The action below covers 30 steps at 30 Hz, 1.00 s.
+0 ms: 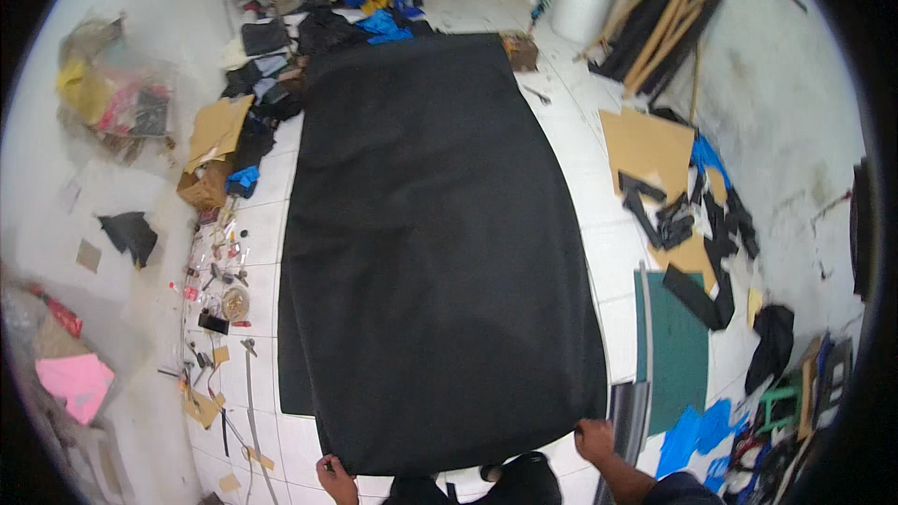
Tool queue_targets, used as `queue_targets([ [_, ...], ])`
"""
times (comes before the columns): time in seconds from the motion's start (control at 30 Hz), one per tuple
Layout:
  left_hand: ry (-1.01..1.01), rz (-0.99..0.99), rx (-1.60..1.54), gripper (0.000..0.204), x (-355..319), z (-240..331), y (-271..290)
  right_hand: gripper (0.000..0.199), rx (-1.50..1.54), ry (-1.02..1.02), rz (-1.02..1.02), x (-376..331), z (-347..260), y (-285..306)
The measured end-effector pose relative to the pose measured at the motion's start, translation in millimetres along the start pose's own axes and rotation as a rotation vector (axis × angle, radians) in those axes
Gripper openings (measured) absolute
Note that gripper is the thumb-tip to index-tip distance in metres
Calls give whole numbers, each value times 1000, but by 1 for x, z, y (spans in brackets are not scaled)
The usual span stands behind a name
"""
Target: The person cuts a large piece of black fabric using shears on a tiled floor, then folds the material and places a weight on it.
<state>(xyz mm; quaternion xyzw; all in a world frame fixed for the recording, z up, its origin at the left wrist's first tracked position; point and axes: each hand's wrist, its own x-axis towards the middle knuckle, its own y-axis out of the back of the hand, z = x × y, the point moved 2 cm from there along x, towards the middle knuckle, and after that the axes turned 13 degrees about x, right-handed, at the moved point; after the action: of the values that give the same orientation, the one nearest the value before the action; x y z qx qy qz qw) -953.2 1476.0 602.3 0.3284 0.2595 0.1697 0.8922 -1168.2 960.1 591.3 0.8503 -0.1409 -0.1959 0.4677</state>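
The big black fabric sheet (pixel 440 252) already lies spread nearly flat on the tiled floor (pixel 599 252), stretching away from the left hand (pixel 335 479) and right hand (pixel 593 440), each pinching a near corner, so only final smoothing seems left.

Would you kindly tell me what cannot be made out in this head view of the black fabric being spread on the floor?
- Floor beneath the large black fabric sheet: hidden by the sheet.
- Left hand fingers: curled under the sheet's near edge; its forearm is cut off by the lower edge.
- Right hand grip: fingertips hidden at the sheet's corner.
- Small tools left of the sheet: too small to identify.
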Motion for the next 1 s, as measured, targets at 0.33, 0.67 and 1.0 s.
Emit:
queue_targets([
  [0.33, -647, -380, 370, 22, 161, -140, -225, 42, 58, 273, 324, 137, 151, -205],
  [0.67, -760, -534, 415, 43, 276, -232, -405, 33, 240, 36, 324, 234, 232, -358],
  [1.0, -622, -26, 703, 50, 326, -282, -382, 24, 225, 74, 603, 236, 235, -341],
])
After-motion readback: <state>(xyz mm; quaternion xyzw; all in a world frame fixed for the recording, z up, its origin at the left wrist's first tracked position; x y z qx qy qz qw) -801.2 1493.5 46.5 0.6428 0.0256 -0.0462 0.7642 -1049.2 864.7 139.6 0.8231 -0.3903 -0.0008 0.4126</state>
